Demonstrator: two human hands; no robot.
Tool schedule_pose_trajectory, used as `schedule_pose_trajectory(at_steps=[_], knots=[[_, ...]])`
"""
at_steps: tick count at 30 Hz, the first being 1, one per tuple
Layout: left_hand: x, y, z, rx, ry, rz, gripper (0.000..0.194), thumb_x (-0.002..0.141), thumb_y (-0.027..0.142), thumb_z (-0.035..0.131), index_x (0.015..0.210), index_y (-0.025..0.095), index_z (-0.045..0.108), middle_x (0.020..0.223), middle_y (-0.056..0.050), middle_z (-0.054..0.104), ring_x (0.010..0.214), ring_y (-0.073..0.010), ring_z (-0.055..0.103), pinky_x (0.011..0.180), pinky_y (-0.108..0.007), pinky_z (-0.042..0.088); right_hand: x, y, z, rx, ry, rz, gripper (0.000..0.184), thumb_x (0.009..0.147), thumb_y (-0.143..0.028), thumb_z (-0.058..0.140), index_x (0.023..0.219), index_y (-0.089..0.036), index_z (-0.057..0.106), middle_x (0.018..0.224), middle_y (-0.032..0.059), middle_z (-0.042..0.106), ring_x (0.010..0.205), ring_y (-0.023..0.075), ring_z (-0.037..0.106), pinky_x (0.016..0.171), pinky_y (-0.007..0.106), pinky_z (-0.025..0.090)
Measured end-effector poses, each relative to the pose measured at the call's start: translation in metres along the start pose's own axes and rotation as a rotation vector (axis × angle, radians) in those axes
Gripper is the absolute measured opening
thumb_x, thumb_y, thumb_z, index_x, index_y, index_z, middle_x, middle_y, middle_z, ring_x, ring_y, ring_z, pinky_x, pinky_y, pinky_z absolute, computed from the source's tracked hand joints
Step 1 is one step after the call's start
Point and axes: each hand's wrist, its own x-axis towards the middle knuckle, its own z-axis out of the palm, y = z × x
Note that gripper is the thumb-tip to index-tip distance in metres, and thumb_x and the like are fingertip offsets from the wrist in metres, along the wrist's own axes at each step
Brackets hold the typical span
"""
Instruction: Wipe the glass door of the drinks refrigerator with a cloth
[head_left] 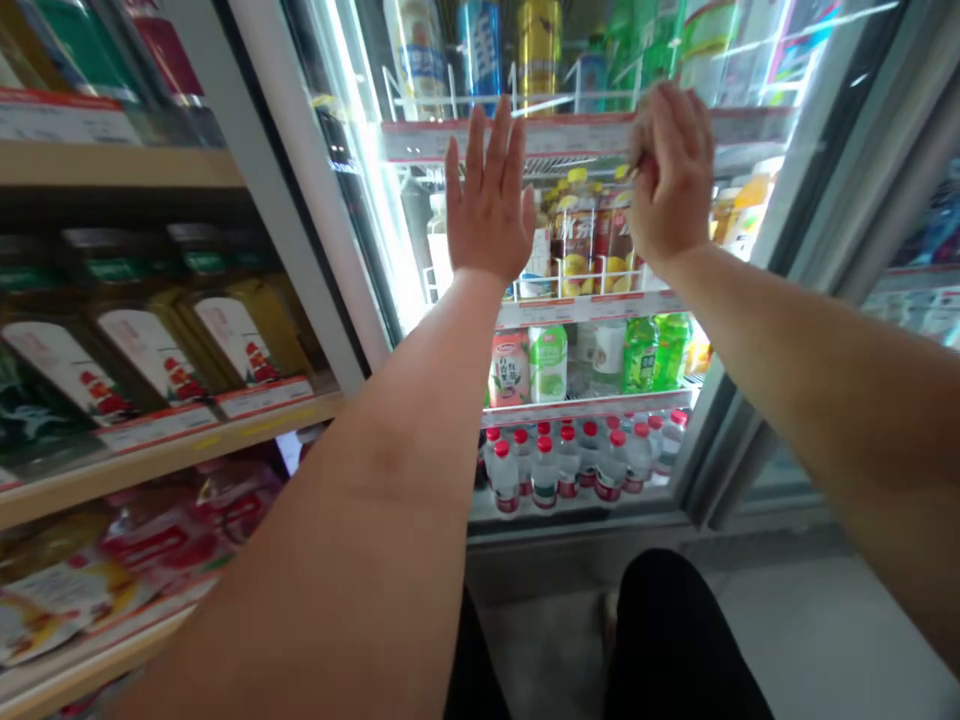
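Note:
My left hand (489, 205) is raised with its palm forward and fingers stretched upward, in front of a lit drinks fridge. It appears to lie flat against the glass door (836, 120), though the contact is hard to make out. To its right, my right hand (675, 175) is curled closed before the upper shelf edge (577, 133). A small greyish patch shows at its fingertips, too blurred to name. Behind and between the hands stand yellow-capped drink bottles (577, 235) on a wire-fronted shelf.
Cans (480, 55) and green bottles fill the top shelf. Lower down are cartons (548, 362) and several red-capped bottles (545, 470). At left, a wooden shelf (180, 425) carries oil-coloured bottles (225, 315) and bagged goods (165, 545). My knee (671, 620) is below, over grey floor.

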Motion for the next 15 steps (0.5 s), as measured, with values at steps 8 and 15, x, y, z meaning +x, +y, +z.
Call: schedule_pose_trajectory(at_steps=[8, 15], knots=[[-0.001, 0.001, -0.002, 0.021, 0.0, 0.011, 0.077, 0.093, 0.032, 0.041, 0.169, 0.031, 0.027, 0.168, 0.021, 0.012, 0.156, -0.0064, -0.019, 0.134, -0.031, -0.018, -0.006, 0.067, -0.021, 0.002, 0.136, 0.344, 0.066, 0.09, -0.003, 0.04, 0.156, -0.008, 0.042, 0.164, 0.0107, 0.04, 0.157, 0.026, 0.025, 0.135, 0.052, 0.013], [-0.002, 0.003, -0.002, 0.182, 0.051, 0.04, 0.069, 0.099, 0.023, 0.034, 0.168, 0.026, 0.03, 0.172, 0.011, 0.016, 0.161, -0.0114, -0.004, 0.134, -0.033, -0.012, 0.005, -0.049, 0.031, 0.028, 0.019, 0.008, 0.055, 0.101, -0.015, 0.036, 0.156, -0.017, 0.045, 0.164, 0.0009, 0.041, 0.159, 0.0186, 0.023, 0.137, 0.044, 0.019]])
